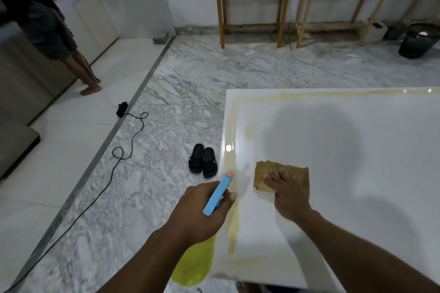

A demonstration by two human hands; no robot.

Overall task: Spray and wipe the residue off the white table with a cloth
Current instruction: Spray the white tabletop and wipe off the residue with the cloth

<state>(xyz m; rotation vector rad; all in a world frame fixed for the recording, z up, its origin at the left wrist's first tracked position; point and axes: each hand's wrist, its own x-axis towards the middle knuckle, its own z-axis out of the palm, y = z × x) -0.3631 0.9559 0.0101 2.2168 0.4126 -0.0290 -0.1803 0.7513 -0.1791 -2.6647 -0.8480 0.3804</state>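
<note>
Left grip (pixel 195 216), right grip (pixel 288 195) bare, forearms (pixel 352 245) too — yellow-green garment (pixel 194 266) below, perhaps trousers.

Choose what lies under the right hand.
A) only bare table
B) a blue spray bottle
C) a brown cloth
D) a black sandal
C: the right hand rests flat on the brown cloth on the white table; the left hand grips the spray bottle.

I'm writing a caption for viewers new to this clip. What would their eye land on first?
The hands at the near left corner of the white table: the left hand grips a blue spray bottle at the edge, the right hand presses flat on a brown cloth. Then the yellowish residue streaked along the table's left and far edges, and black sandals on the marble floor beside it.
</note>
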